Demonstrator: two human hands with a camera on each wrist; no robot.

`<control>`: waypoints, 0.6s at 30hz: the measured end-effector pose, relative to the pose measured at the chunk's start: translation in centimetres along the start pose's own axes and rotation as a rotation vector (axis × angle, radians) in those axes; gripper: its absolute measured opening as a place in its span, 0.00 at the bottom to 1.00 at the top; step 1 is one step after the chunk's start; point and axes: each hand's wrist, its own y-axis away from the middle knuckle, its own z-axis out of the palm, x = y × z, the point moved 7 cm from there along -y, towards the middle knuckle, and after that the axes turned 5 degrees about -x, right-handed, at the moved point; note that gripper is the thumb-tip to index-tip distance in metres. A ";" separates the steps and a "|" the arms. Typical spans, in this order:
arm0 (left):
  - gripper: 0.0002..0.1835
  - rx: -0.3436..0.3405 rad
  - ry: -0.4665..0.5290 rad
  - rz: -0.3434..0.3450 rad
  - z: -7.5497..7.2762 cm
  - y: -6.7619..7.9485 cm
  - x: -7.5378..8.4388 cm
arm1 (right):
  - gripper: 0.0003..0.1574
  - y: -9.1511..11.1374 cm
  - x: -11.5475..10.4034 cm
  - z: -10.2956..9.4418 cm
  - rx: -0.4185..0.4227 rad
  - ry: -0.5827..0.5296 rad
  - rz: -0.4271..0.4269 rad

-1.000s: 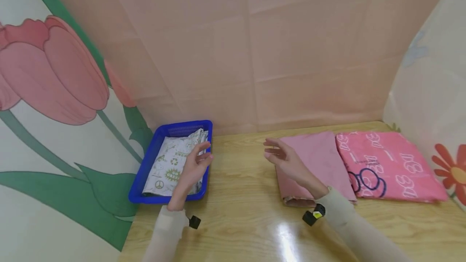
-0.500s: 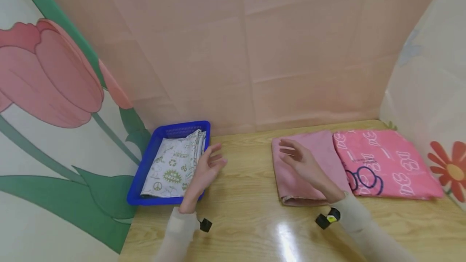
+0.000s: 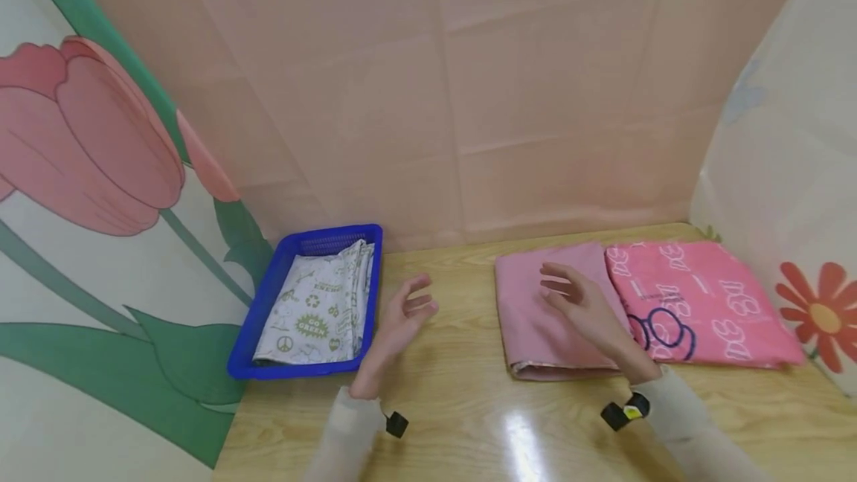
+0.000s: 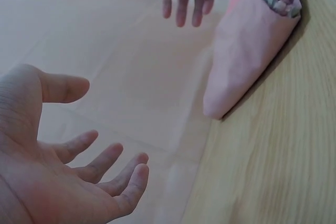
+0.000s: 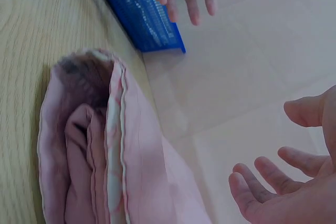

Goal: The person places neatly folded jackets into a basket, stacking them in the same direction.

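Observation:
My left hand (image 3: 402,322) hovers over the table just right of a blue basket (image 3: 236,352), its fingers loosely bent around nothing. In the basket lies a folded white cloth (image 3: 311,311) with green print. My right hand (image 3: 589,315) hangs above a folded plain pink cloth (image 3: 525,303), holding nothing, fingers relaxed. In the right wrist view the pink cloth (image 5: 142,150) shows its rolled layers and a pale patterned lining, below the spread fingers (image 5: 241,184). Beside it on the right lies a brighter pink folded cloth (image 3: 730,311) with white bow prints and a dark blue bow outline.
The wood-grain table (image 3: 462,407) runs up to a pinkish-beige sheet (image 3: 428,95) at the back. A wall with tulip pictures (image 3: 107,147) borders the left side, close to the basket. On the right stands a pale wall with a red flower (image 3: 825,317).
Both hands have moved right: the left from over the basket to beside it, the right further over the plain pink cloth. The cloths and basket keep their places as the view shifts slightly.

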 end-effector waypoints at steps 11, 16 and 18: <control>0.29 -0.004 0.010 -0.025 2.4 -0.6 -2.0 | 0.31 1.2 1.7 -2.4 0.041 0.077 0.035; 0.28 -0.001 0.031 -0.061 3.1 -1.1 -3.2 | 0.32 1.8 2.8 -3.3 0.047 0.143 0.070; 0.28 0.000 0.033 -0.085 3.4 -1.3 -3.5 | 0.32 1.9 3.2 -3.7 0.055 0.168 0.085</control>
